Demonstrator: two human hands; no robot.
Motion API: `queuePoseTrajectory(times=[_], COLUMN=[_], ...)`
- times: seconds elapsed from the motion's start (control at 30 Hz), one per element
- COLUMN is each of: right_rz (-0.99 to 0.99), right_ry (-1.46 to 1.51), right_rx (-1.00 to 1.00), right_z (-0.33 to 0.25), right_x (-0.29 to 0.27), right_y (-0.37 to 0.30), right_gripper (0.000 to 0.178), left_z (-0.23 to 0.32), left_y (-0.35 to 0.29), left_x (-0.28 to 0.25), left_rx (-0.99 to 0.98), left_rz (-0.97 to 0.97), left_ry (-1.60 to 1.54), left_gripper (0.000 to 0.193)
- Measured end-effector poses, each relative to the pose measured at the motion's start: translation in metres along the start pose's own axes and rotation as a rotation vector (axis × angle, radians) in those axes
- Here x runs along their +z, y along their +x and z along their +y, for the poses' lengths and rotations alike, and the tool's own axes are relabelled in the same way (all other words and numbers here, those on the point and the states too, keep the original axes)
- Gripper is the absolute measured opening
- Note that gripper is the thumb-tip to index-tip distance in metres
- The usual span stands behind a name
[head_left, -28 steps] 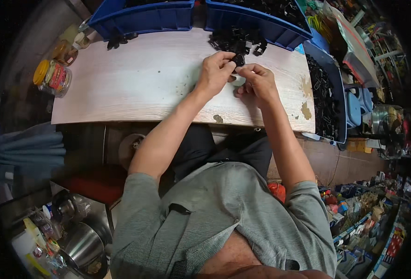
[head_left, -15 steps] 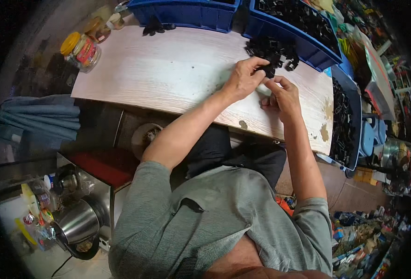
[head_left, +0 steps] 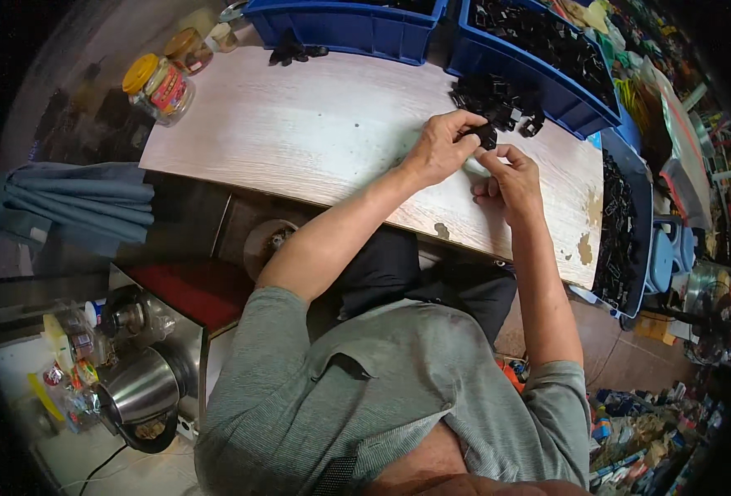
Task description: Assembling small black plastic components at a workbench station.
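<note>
Between the thumb and fingers of my left hand (head_left: 444, 150) is a small black plastic part (head_left: 486, 135). My right hand (head_left: 512, 178) meets it from the right, thumb and forefinger pinched together at the part's lower edge. Whatever is between those right fingertips is too small to make out. Just beyond both hands lies a pile of black plastic parts (head_left: 488, 95), some with shiny metal-looking faces. One loose black clip-like part (head_left: 532, 124) sits at the pile's right end.
Two blue bins (head_left: 345, 31) (head_left: 521, 73) line the table's far edge, the right one full of black parts. Another blue bin (head_left: 640, 240) stands off the right edge. A few black pieces (head_left: 295, 51) and a yellow-lidded jar (head_left: 160, 89) are at far left on the table (head_left: 283, 136).
The whole view has shifted slightly, so the table sits a little lower and further right. Both hands stay together at the black part, with little change in their grip.
</note>
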State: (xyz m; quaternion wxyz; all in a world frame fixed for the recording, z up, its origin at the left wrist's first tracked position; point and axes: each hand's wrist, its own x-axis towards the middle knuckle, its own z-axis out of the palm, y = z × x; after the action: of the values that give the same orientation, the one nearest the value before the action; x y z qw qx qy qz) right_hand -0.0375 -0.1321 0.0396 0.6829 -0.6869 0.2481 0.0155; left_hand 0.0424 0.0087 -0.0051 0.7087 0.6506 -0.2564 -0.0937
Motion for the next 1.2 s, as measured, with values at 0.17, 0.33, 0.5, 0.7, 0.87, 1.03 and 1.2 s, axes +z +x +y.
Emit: queuePoseTrajectory(times=[0.17,0.33,0.5,0.7,0.87,1.03,1.2], right_rz=[-0.003,-0.016,-0.06,-0.085,-0.009,-0.099,-0.157], right_ry=[-0.033,0.008,0.011,-0.051,-0.096,-0.112,-0.205], right_rx=[0.032,-0.016,-0.042,-0.07,-0.079,-0.052,-0.003], right_z=[-0.007,-0.003,0.001,0.006,-0.004,-0.011,-0.01], right_x=[0.003,0.002,-0.001,-0.004,0.004,0.004,0.005], right_y=[-0.005,-0.003,0.0,0.005,-0.004,-0.001,0.008], right_gripper=[0.024,0.027,0.025,0.024,0.023,0.036,0.03], left_z=[0.005,0.008,0.018,0.008,0.009,0.012,0.021], left_y=[-0.001,-0.004,-0.006,-0.007,-0.017,-0.016,-0.024], left_x=[0.0,0.003,0.005,-0.013,-0.015,-0.021,-0.019], left_rx=[-0.029,-0.158,-0.216,0.235,0.463,0.474,0.513], left_rz=[-0.027,-0.051,0.008,-0.023,-0.077,-0.097,-0.08], left_ry=[-0.027,-0.209,-0.193,0.507,0.718,0.678,0.704], left_gripper=[0.033,0.034,0.035,0.027,0.026,0.026,0.026])
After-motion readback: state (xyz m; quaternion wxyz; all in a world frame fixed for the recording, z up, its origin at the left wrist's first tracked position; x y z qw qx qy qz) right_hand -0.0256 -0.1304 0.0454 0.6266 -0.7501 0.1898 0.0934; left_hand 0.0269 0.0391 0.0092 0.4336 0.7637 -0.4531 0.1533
